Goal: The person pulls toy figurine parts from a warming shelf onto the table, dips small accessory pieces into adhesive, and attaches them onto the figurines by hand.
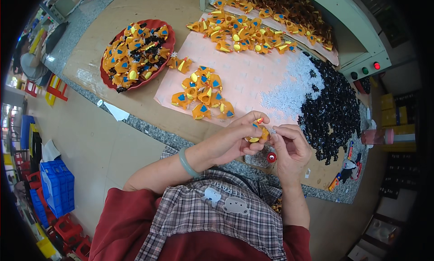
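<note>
My left hand (230,141) is closed round a small orange plastic toy figure part (264,134) with yellow and blue patches. Close against it, my right hand (293,148) pinches a tiny whitish plastic piece (272,131) between thumb and forefinger, right at the figure part's edge. A loose group of similar orange figure parts (199,91) lies on the pink sheet (239,78), beyond my left hand. Spread beyond my right hand are a heap of small white pieces (289,91) and a larger heap of small black pieces (332,111).
A red bowl (170,43) at the far left holds orange parts mixed with black pieces. At the back stands a pale green machine housing (376,44) with many orange parts (253,32) in front. A red round-topped object (271,157) is by the table edge. Blue crates (58,186) stand left.
</note>
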